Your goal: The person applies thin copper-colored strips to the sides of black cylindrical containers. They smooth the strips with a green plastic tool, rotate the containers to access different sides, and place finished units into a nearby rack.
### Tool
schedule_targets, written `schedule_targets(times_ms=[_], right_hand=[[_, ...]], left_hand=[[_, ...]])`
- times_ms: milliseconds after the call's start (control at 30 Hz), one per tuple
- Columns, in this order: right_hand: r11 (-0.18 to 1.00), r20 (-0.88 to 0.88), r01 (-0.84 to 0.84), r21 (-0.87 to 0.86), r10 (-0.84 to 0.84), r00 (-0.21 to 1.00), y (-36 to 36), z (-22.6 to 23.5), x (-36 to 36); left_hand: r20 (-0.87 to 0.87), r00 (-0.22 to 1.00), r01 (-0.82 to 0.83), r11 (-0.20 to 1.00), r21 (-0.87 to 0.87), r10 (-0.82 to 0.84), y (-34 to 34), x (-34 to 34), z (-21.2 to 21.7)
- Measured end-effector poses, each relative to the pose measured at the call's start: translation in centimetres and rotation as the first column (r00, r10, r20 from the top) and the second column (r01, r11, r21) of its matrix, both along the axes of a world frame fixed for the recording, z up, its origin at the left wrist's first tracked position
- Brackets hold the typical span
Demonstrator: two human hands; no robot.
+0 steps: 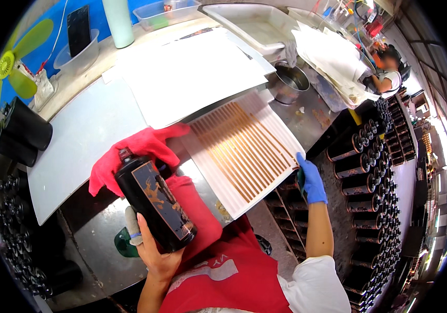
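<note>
My left hand (156,255) is closed around the lower part of a black bottle (168,229), which tilts over the near edge of the metal table. A gold picture label covers the bottle's front, and a grey finger cover wraps one of my fingers. Behind the bottle lies a red cloth (145,140). My right hand (313,182), in a blue glove, is at the right edge of a white sheet (242,208) carrying rows of narrow gold strips (244,151). Its fingers are pressed together there; what they pinch, if anything, is too small to make out.
White boards (197,73) lie beyond the strips, with a metal pot (289,83) to their right. Black bottles (27,122) stand at the left, and racks of similar bottles (364,203) fill the right. A green fan (7,63) is at the far left. Another person (388,75) sits far right.
</note>
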State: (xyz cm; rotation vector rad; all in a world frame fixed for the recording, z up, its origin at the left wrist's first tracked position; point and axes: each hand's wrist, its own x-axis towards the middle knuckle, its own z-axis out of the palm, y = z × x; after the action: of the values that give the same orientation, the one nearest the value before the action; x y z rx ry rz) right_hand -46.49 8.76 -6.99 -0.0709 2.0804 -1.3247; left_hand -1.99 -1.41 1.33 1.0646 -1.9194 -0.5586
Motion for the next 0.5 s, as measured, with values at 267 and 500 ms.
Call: schedule_targets(times_ms=[267,500], right_hand=[[0.946,-0.024,-0.241,-0.216,0.241,0.97,2.4,2.2,-0.6],[0.884,-0.165,-0.466,0.033,0.464,0.87,0.5,10.4,3.1]], left_hand=[[-0.081,0.996,0.052,0.99,0.128,-0.042,0.5,0.3,-1.2],[-0.54,0.836,0.257,0.804,0.536,0.093,-0.4,0.2,-2.3]])
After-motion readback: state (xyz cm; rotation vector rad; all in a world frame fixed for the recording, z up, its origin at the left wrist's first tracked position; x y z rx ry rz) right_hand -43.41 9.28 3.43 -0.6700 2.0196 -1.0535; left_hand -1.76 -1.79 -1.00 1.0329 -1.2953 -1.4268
